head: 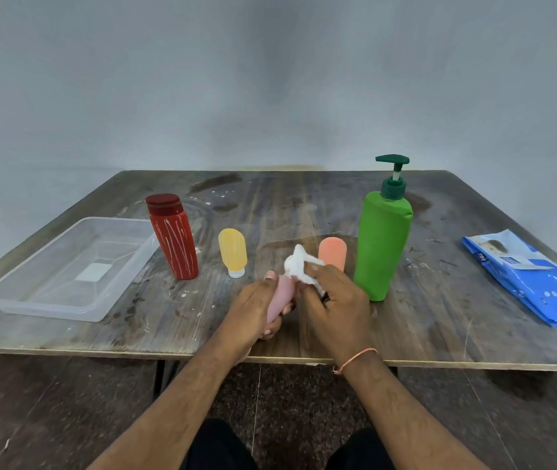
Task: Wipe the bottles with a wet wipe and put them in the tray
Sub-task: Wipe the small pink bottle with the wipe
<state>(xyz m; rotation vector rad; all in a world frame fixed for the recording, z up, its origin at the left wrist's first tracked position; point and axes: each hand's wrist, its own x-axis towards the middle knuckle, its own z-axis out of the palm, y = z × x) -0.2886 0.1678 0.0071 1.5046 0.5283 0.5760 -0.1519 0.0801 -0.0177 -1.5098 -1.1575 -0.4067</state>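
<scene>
Near edge of the table [67, 337]: the left hand [253, 308] grips a pink bottle [280, 298], fingers curled round its lower part, holding it tilted above the tabletop. The right hand [333, 307] clutches a crumpled white wipe [299, 264] and presses it against the bottle's upper end. Just behind the hands stand an orange bottle [333, 252], partly hidden, and a yellow bottle [233, 252], cap down. A green pump bottle [384, 232] stands right of the hands; a red bottle [172, 235] stands left, beside a clear tray [16, 295]. A blue wipes pack [528, 276] lies at far right.
</scene>
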